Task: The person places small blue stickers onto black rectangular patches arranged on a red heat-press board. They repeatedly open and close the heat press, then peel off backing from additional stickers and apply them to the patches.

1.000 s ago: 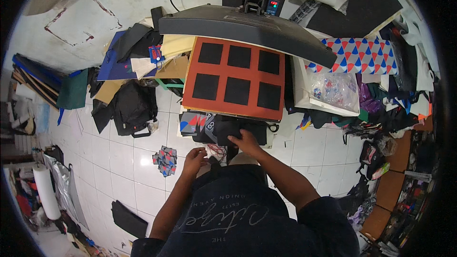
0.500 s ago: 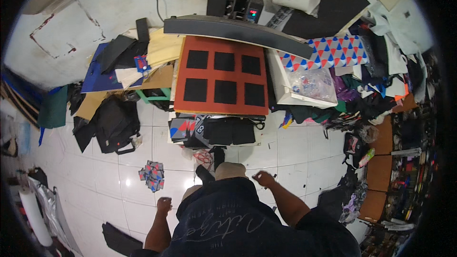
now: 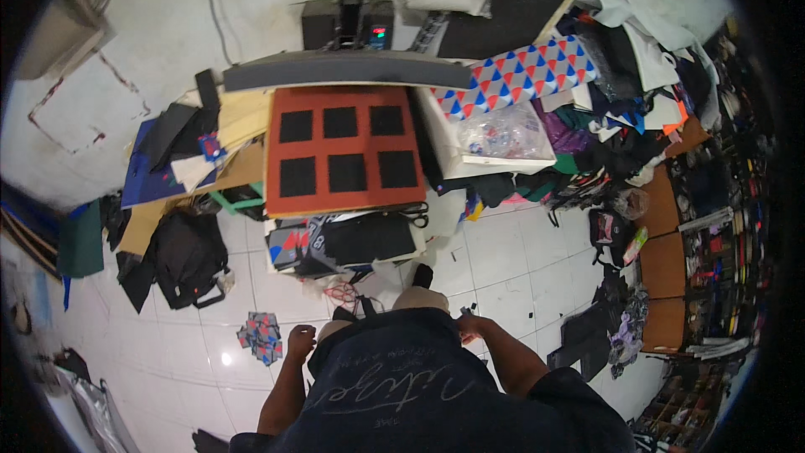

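Black squares (image 3: 347, 171) lie well ahead of our left hand (image 3: 301, 341) and right hand (image 3: 473, 327), in two rows running left to right on a red pad (image 3: 319, 144). One patterned pile (image 3: 262, 337) sits just left of our left hand, the nearer one. We cannot tell if our hands are open or closed.

The dark grey, bar-like press plate (image 3: 344, 73) conceals the rear edge of the orange-red rectangular platen (image 3: 345, 147). Fingers of the bare left hand (image 3: 302, 341) and bare right hand (image 3: 473, 327) are too small and blurred to show any grip. The lower edge crops a folded black cloth (image 3: 210, 441); the dark rim, a crumpled silvery sheet (image 3: 90, 409).
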A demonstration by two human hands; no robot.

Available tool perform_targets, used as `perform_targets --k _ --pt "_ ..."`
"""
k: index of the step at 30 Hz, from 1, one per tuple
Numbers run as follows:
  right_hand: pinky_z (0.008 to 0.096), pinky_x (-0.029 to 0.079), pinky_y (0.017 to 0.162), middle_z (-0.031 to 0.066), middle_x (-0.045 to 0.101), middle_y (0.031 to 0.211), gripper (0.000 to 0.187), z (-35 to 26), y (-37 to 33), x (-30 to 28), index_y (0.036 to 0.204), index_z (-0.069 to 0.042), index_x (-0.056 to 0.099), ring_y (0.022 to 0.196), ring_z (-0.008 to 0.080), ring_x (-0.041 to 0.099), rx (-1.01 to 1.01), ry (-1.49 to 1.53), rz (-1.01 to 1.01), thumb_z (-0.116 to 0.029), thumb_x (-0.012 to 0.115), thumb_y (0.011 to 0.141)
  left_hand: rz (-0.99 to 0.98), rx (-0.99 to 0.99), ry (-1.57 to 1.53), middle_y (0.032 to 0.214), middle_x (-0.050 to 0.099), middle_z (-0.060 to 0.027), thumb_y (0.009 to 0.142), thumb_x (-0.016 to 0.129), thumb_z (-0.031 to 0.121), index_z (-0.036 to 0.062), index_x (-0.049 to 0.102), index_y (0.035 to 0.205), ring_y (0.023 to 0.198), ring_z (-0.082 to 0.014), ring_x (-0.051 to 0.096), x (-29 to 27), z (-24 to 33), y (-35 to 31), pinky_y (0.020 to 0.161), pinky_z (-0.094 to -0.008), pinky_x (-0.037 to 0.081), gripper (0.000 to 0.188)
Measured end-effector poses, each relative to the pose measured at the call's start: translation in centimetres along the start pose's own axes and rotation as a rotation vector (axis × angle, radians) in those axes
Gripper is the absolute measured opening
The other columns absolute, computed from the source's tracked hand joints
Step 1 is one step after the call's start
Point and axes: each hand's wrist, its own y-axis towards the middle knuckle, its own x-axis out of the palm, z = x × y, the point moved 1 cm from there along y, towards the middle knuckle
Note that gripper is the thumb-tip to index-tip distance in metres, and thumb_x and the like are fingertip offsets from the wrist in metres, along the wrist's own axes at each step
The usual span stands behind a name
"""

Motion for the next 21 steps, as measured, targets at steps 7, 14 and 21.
perform_targets --k 7,14,21 --pt "0.0436 0.051 0.073 0.0151 0.068 0.084 0.034 -6.5 -7.0 -11.8 0.087 -0.006 0.067 0.078 0.0329 0.066 -0.494 -0.546 0.702 -0.038 0.056 0.087 0.106 -0.079 0.112 0.075 0.063 -0.0081 0.083 0.065 0.022 0.0004 0.060 0.102 0.058 -0.0167 0.060 6.2 1.6 2.0 0.045 -0.0298 0.048 0.030" --pt "0.0329 0.044 0.056 0.0114 0.061 0.067 0.022 -16.5 -14.7 -32.9 0.088 -0.002 0.064 0.057 0.0178 0.056 -0.925 0.063 1.274 -0.024 0.062 0.090 0.101 0.094 0.560 0.092 0.068 -0.0179 0.082 0.060 0.029 0.0044 0.070 0.088 0.091 -0.0318 0.065 13.1 -3.8 2.4 0.081 -0.0408 0.051 0.027" --pt "0.0373 0.050 0.064 0.0150 0.066 0.075 0.015 -21.0 -12.6 -50.4 0.091 -0.002 0.065 0.068 0.0273 0.065 -0.985 -0.285 1.379 -0.015 0.063 0.083 0.291 -0.024 0.623 0.098 0.067 -0.0189 0.084 0.063 0.027 -0.0002 0.067 0.099 0.091 -0.0317 0.065 21.3 5.7 -1.3 0.080 -0.0391 0.051 0.031"
